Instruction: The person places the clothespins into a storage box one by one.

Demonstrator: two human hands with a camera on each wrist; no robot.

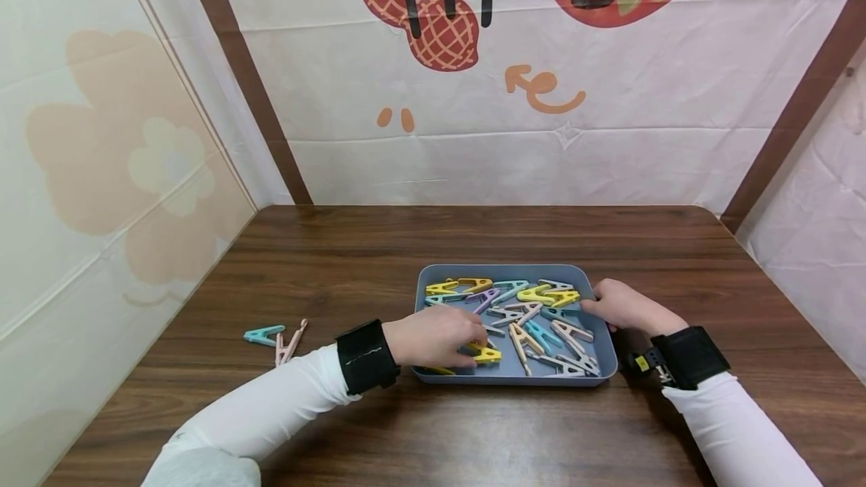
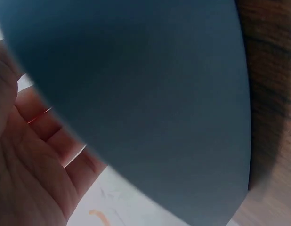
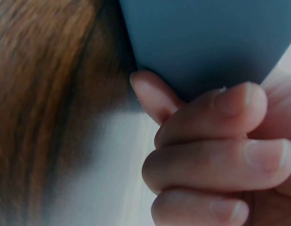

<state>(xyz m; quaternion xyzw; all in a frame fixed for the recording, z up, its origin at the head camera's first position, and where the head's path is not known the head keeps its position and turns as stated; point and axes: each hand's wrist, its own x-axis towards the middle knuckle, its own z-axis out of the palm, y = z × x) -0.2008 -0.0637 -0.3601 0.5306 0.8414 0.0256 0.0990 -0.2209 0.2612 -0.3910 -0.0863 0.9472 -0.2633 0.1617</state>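
Note:
A shallow blue-grey tray [image 1: 516, 380] holds many plastic clothespins in several colours. Over its left part my left hand [image 1: 436, 337] reaches in, and its thumb and forefinger pinch a yellow clothespin [image 1: 486, 354]. In the left wrist view the tray's wall [image 2: 150, 103] hides the fingertips of that hand [image 2: 37, 155]. At the right end, my right hand [image 1: 632, 307] grips the tray's rim. Seen from the right wrist, the forefinger lies against the tray's outer wall [image 3: 197, 42], while the other fingers [image 3: 216, 165] are curled.
Left of the tray, a blue clothespin [image 1: 262, 334] and a pink clothespin [image 1: 291, 344] lie on the brown wooden table [image 1: 338, 261]. Printed white cloth [image 1: 325, 111] hangs behind the table and at both sides.

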